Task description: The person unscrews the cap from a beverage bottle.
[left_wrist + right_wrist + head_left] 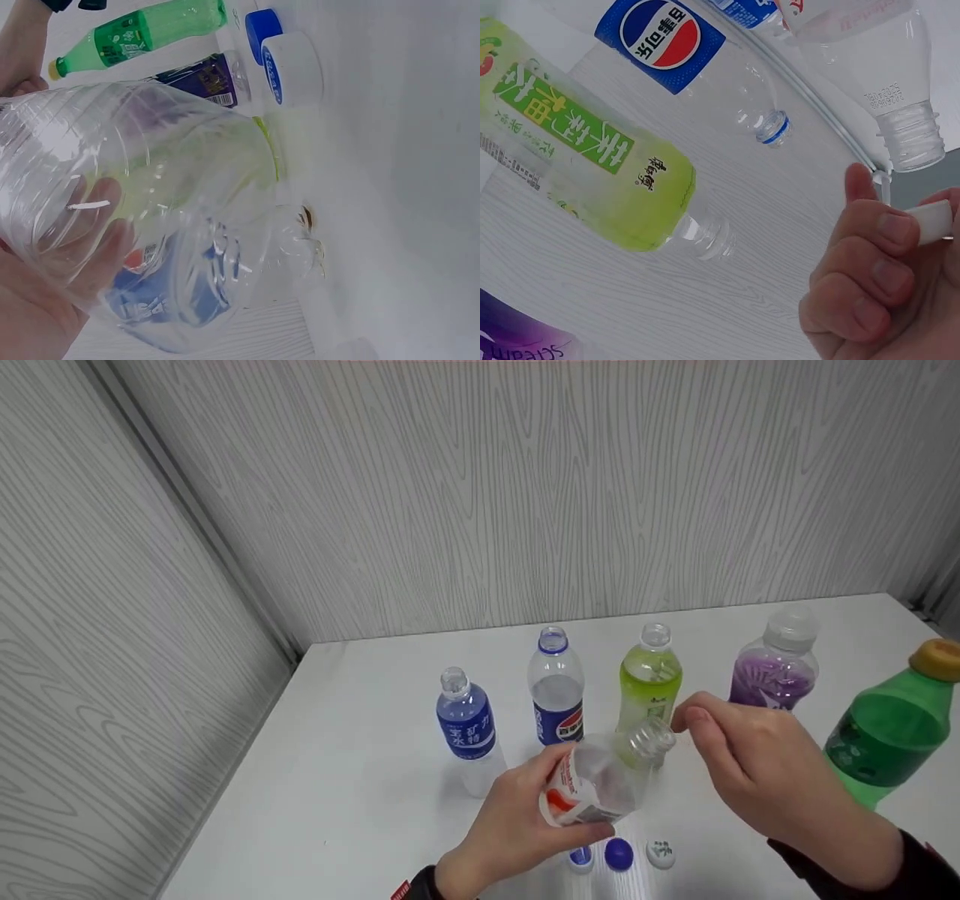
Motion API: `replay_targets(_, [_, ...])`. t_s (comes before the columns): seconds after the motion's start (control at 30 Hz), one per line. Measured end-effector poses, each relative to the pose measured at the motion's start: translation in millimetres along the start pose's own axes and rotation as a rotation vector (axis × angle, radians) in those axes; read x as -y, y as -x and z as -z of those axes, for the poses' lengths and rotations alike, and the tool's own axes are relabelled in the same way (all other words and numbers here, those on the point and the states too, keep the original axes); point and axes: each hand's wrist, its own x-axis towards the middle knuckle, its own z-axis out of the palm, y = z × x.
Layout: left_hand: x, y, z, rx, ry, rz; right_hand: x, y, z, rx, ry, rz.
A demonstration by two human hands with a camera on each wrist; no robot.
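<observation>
My left hand (pixel 517 814) grips a clear plastic bottle (pixel 600 784) with a red and white label. The bottle is tilted, its bare threaded mouth pointing up and to the right. Just beyond that mouth is my right hand (pixel 780 780), its fingers curled. In the right wrist view it pinches a white bottle cap (pixel 932 223) between thumb and fingers, apart from the bottle's neck; the head view hides this cap behind the hand. On the table below the bottle lie a blue and white cap (pixel 580 859), a blue cap (pixel 619 854) and a white cap with a green print (pixel 661 853).
Behind my hands stand a blue-label water bottle (pixel 466 724), a Pepsi bottle (pixel 556 682) and a yellow-green drink bottle (pixel 651 675), all uncapped. To the right are a capped purple bottle (pixel 772 667) and a green bottle (pixel 892 727) with an orange cap. Wood-grain panels (pixel 525 495) border the white table (pixel 360 735).
</observation>
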Motion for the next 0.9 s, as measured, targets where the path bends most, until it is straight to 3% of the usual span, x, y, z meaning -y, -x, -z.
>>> replay_targets(0.27, [-0.1, 0.1, 2.7, -0.054, -0.007, -0.063, -11.7, 9.5, 5.1, 0.220, 0.094, -0.091])
replay_targets(0.57, [-4.4, 0.9, 3.6, -0.076, 0.006, -0.066, -25.3, 16.4, -3.0, 0.385, 0.207, -0.087])
replay_targets(0.9, [-2.8, 0.3, 6.4, -0.092, -0.007, -0.102, -43.9, 26.6, -15.8, 0.443, 0.222, 0.086])
